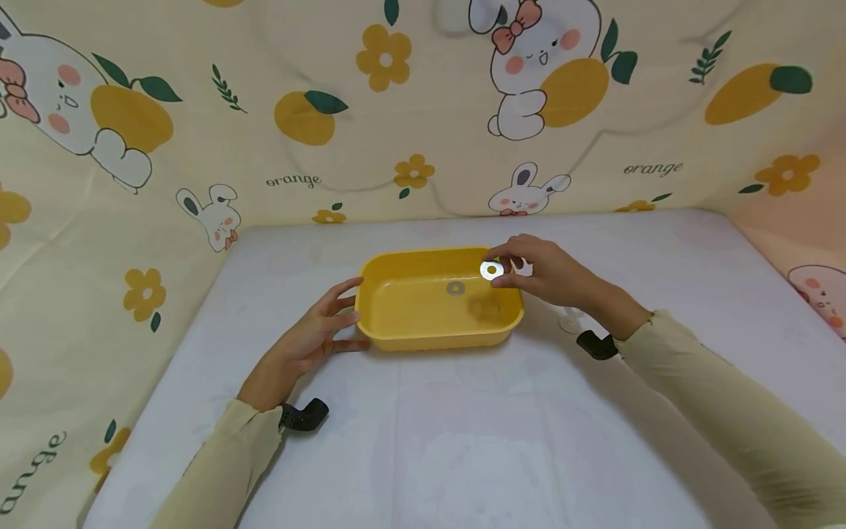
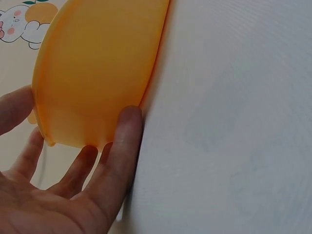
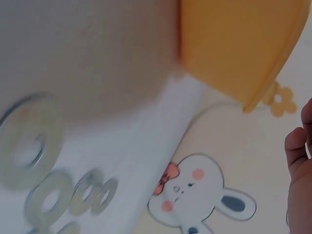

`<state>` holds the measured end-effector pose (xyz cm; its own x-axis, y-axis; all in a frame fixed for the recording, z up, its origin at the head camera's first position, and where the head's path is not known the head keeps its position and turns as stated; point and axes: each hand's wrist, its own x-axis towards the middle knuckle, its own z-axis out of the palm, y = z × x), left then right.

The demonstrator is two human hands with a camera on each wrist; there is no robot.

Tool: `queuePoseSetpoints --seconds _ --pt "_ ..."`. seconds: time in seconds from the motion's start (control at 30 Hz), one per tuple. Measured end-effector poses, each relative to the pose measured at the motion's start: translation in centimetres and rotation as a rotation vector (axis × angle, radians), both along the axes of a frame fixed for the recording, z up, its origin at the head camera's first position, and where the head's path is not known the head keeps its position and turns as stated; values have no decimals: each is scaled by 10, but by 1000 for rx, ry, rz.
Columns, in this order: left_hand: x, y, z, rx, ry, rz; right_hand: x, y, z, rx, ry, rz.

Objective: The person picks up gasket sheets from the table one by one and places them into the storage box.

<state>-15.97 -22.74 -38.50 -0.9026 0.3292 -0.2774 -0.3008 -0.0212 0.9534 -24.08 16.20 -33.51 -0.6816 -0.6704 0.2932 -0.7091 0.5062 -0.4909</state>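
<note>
A yellow rectangular basin (image 1: 410,342) stands on the table, its open top facing up. At its left end my left hand (image 1: 311,334) has its fingers spread, fingertips touching the outer wall and rim. The left wrist view shows the thumb and fingers fairly straight along the basin's end wall (image 2: 102,63). Over the basin's right end, my right hand (image 1: 551,272) pinches a shiny flat washer (image 1: 484,272) between thumb and fingers. Another washer (image 1: 463,289) lies on the basin floor. In the right wrist view only part of the right hand (image 3: 300,185) shows; its washer is hidden there.
Several flat washers of differing sizes, among them a large washer (image 3: 51,141), lie on the white table (image 1: 463,441) right of the basin, partly hidden by the right arm in the head view. A printed cloth (image 1: 449,117) with rabbits and oranges rises behind the table.
</note>
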Motion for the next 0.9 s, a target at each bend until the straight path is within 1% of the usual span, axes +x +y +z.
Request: queuePoseSetpoints --seconds 0.17,0.37,0.67,0.9 --pt "0 0 1 5 -6 1 -2 -16 0 -19 -8 40" --pt "1 0 3 10 -5 -2 -3 -29 -4 -26 -41 57" --pt "0 0 4 -1 -2 0 -7 -44 -9 1 -62 49" --pt "1 1 3 17 4 -4 -13 -46 -13 63 -80 14"
